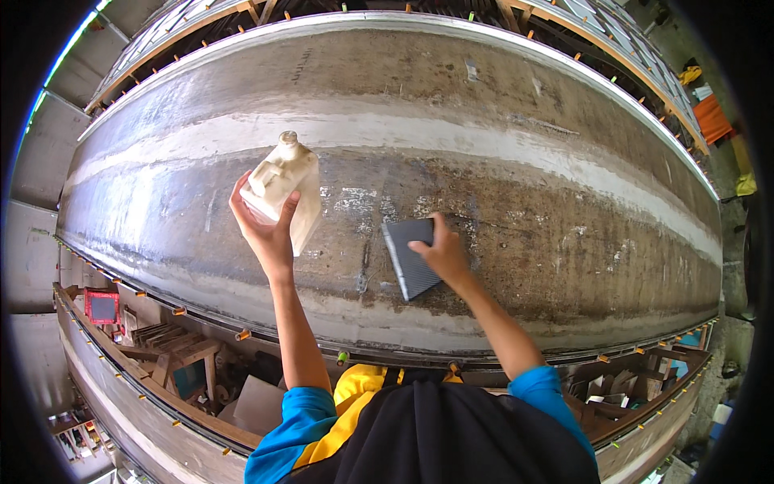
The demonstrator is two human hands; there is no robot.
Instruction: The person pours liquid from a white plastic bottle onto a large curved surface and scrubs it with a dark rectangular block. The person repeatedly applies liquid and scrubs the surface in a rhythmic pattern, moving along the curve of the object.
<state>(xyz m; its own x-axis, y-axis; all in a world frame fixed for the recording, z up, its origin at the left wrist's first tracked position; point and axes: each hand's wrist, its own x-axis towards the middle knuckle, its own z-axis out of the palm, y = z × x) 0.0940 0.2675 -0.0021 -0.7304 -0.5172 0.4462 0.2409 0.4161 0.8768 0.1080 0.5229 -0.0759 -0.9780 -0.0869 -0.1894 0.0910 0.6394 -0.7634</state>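
Observation:
My left hand (270,234) is closed around the lower side of a cream-white plastic jug (295,181) with a moulded handle and a short neck. The jug leans over the left-middle part of a long worn table (564,266); whether it touches the surface I cannot tell. To the right of it, my right hand (443,254) grips a dark grey ribbed rectangular block (409,262) by its right side, fingers at the upper edge and thumb across its face. The block is at the brown, stained tabletop, where whitish flaky marks (359,200) show between and above my hands.
A pale band (379,129) runs lengthwise along the table. Small orange and green pegs line its edges, one green peg (343,357) close to my body. Wood scraps (189,355) and a red-framed panel (102,307) lie below the near edge. Orange cloth (713,119) hangs at the far right.

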